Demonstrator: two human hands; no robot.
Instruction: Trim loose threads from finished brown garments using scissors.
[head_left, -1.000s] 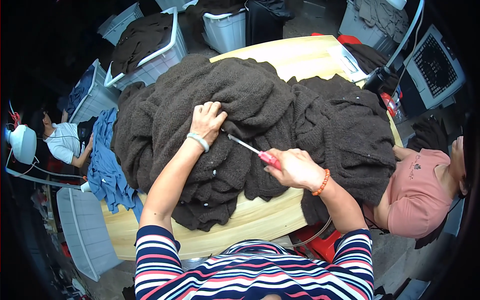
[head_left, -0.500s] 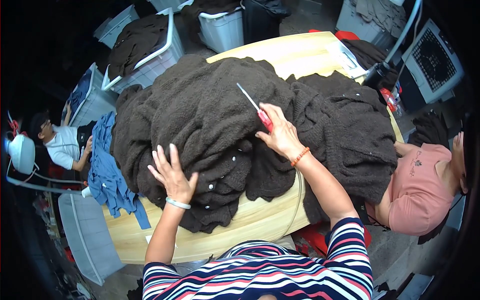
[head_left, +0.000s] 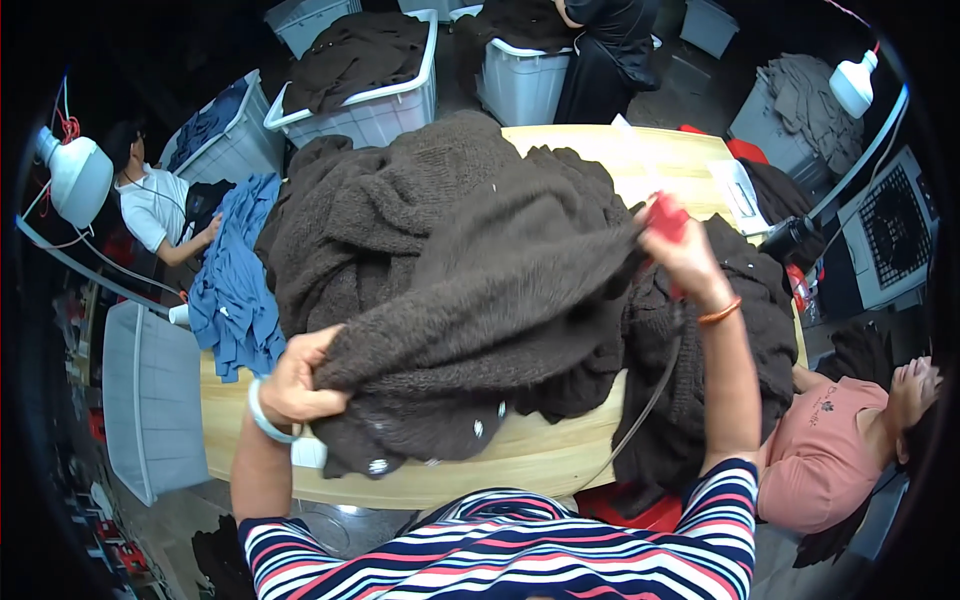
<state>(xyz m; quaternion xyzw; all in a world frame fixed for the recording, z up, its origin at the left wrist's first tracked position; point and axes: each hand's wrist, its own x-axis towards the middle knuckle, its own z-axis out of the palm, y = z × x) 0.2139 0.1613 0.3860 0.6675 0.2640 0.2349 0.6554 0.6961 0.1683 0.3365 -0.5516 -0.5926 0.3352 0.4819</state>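
A dark brown knitted garment (head_left: 490,310) with shiny round fastenings along its lower edge stretches between my hands above the table. My left hand (head_left: 298,380), closed with the thumb on top, grips its near left end. My right hand (head_left: 685,250) is raised at the far right end, closed round a red-handled tool (head_left: 667,217) and pinching the cloth too. The tool's thin metal shaft, visible earlier, cannot be made out now. Behind the garment lies a heap of similar brown knitwear (head_left: 370,210), and more brown knitwear (head_left: 715,350) lies under my right forearm.
A cable (head_left: 645,410) hangs below my right hand to the table (head_left: 540,455). Blue garments (head_left: 235,270) lie at the left, by a person in white (head_left: 155,210). At the right sits a person in pink (head_left: 825,450). Filled crates (head_left: 375,115) stand beyond. Lamps (head_left: 82,180) flank the table.
Both hands have gone from lying over the heap to gripping a garment and lifting it taut. My right hand has moved right, keeping the red-handled tool; my left has moved left. The view has shifted.
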